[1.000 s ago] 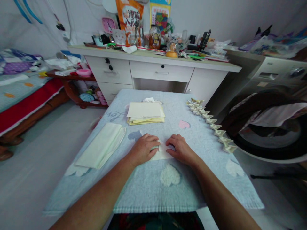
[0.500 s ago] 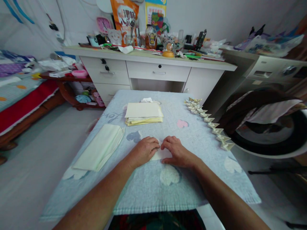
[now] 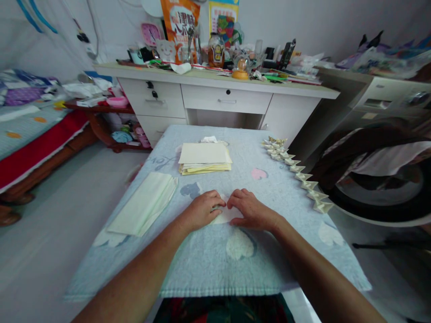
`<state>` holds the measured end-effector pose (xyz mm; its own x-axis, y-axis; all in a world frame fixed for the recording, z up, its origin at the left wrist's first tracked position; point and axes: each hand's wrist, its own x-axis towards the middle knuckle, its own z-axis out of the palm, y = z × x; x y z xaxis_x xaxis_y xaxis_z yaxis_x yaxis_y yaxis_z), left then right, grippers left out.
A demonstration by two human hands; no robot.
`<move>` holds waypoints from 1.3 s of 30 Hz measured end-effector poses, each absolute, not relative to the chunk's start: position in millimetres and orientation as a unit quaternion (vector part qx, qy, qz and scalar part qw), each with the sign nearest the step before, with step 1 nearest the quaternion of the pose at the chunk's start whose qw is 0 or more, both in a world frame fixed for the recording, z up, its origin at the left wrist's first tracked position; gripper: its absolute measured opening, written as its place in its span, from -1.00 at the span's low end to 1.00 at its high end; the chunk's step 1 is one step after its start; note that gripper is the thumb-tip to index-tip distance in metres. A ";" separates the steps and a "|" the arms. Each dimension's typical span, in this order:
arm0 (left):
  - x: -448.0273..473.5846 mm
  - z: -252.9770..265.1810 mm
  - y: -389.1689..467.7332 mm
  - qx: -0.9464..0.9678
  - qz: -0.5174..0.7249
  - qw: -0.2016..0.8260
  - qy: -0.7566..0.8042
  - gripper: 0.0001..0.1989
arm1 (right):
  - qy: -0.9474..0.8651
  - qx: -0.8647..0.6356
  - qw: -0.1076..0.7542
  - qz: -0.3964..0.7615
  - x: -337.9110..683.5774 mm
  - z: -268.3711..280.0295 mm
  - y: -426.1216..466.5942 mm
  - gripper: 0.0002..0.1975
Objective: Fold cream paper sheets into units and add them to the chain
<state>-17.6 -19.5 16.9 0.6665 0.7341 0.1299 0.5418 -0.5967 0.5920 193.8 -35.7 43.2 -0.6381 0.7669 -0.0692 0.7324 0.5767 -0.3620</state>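
A small piece of white paper (image 3: 225, 216) lies on the cloth-covered table between my two hands, partly hidden by them. My left hand (image 3: 204, 210) holds its left side, fingers curled and the thumb close under the index finger. From the right, my right hand (image 3: 252, 211) presses the paper with bent fingertips and thumb, which sit a little apart. The two hands' fingertips almost meet. Beyond them rests a stack of cream and yellow paper sheets (image 3: 205, 154). A pile of folded pale green paper (image 3: 141, 204) lies to the left.
A row of folded paper pieces (image 3: 308, 185) runs down the table's right side. Crumpled white tissue (image 3: 209, 139) sits behind the stack. Past the table stands a cluttered white desk (image 3: 225, 98), with a washing machine (image 3: 380, 103) at right and a bed (image 3: 37, 128) at left.
The view has turned slightly left, so everything sits a little further right. My left thumb has parted slightly from the index finger. Both hands stay at the paper.
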 end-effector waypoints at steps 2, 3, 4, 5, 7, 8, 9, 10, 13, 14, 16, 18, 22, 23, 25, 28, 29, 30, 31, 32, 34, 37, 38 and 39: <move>-18.1 15.1 -18.8 0.875 0.186 0.264 0.361 -0.77 | -0.885 -0.422 0.058 0.187 195.5 40.1 -35.6 -0.64; -18.3 14.3 -18.6 0.875 0.186 0.264 0.360 -0.77 | -0.885 -0.420 0.063 0.191 196.3 38.9 -35.7 -0.64; -18.4 13.6 -18.6 0.875 0.187 0.264 0.360 -0.76 | -0.885 -0.418 0.066 0.196 197.0 37.9 -35.9 -0.65; -18.4 13.3 -18.6 0.875 0.187 0.264 0.360 -0.76 | -0.884 -0.416 0.069 0.199 197.6 37.4 -36.2 -0.65; -18.1 13.8 -19.2 0.876 0.186 0.262 0.360 -0.77 | -0.884 -0.414 0.075 0.203 198.1 37.3 -37.0 -0.66; -17.8 14.5 -19.6 0.876 0.185 0.262 0.361 -0.77 | -0.884 -0.414 0.078 0.204 198.2 37.6 -37.3 -0.66; -17.4 15.6 -20.1 0.875 0.185 0.262 0.362 -0.77 | -0.884 -0.414 0.081 0.204 198.1 37.9 -37.7 -0.67; -17.0 16.8 -20.5 0.875 0.184 0.262 0.364 -0.78 | -0.883 -0.414 0.084 0.204 198.0 38.2 -38.0 -0.67; -16.1 19.6 -21.2 0.874 0.184 0.261 0.367 -0.78 | -0.880 -0.418 0.090 0.207 197.8 38.5 -38.9 -0.70; -15.9 19.9 -21.0 0.874 0.184 0.261 0.367 -0.77 | -0.879 -0.420 0.093 0.208 197.7 38.5 -39.2 -0.71; -15.8 20.1 -20.4 0.875 0.185 0.261 0.363 -0.76 | -0.876 -0.421 0.103 0.210 197.7 38.2 -39.9 -0.75; -15.8 20.2 -19.6 0.876 0.184 0.263 0.361 -0.74 | -0.876 -0.419 0.116 0.207 197.6 37.6 -40.3 -0.82; -15.5 23.0 -19.3 0.871 0.177 0.280 0.362 -0.74 | -0.878 -0.410 0.145 0.200 197.0 34.5 -39.4 -0.90; -15.7 23.9 -19.5 0.869 0.177 0.288 0.361 -0.75 | -0.878 -0.408 0.153 0.200 196.7 33.2 -38.9 -0.89; -16.5 25.3 -19.8 0.863 0.178 0.308 0.359 -0.77 | -0.875 -0.408 0.166 0.203 195.9 30.4 -38.1 -0.88; -19.0 24.4 -19.6 0.853 0.183 0.334 0.356 -0.75 | -0.865 -0.417 0.180 0.213 194.8 26.8 -38.0 -0.89; -20.0 23.5 -19.2 0.853 0.184 0.338 0.354 -0.74 | -0.861 -0.421 0.186 0.217 194.5 26.0 -38.3 -0.91; -20.9 22.5 -18.7 0.854 0.183 0.339 0.350 -0.73 | -0.857 -0.424 0.191 0.222 194.2 25.4 -38.6 -0.92; -21.8 21.6 -18.3 0.855 0.182 0.339 0.347 -0.72 | -0.854 -0.425 0.195 0.228 194.0 25.1 -39.0 -0.93; -22.5 21.1 -17.9 0.857 0.180 0.339 0.343 -0.71 | -0.851 -0.425 0.199 0.234 193.9 25.0 -39.3 -0.93; -23.4 21.1 -17.6 0.861 0.175 0.337 0.337 -0.70 | -0.848 -0.422 0.206 0.245 193.8 25.2 -39.8 -0.92; -24.0 23.5 -18.3 0.862 0.173 0.337 0.335 -0.74 | -0.847 -0.416 0.215 0.253 194.0 25.6 -39.7 -0.90; -24.2 24.6 -18.7 0.862 0.173 0.338 0.337 -0.78 | -0.846 -0.414 0.216 0.255 194.1 25.7 -39.6 -0.90; -24.5 25.8 -19.1 0.860 0.173 0.340 0.339 -0.82 | -0.846 -0.413 0.216 0.258 194.2 25.9 -39.5 -0.90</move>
<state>-24.5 -19.1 25.8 0.7109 0.7001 0.0669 0.4649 -0.5391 0.7024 194.2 -39.5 25.9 -0.5658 0.8102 0.1530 0.5874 0.5263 -0.6148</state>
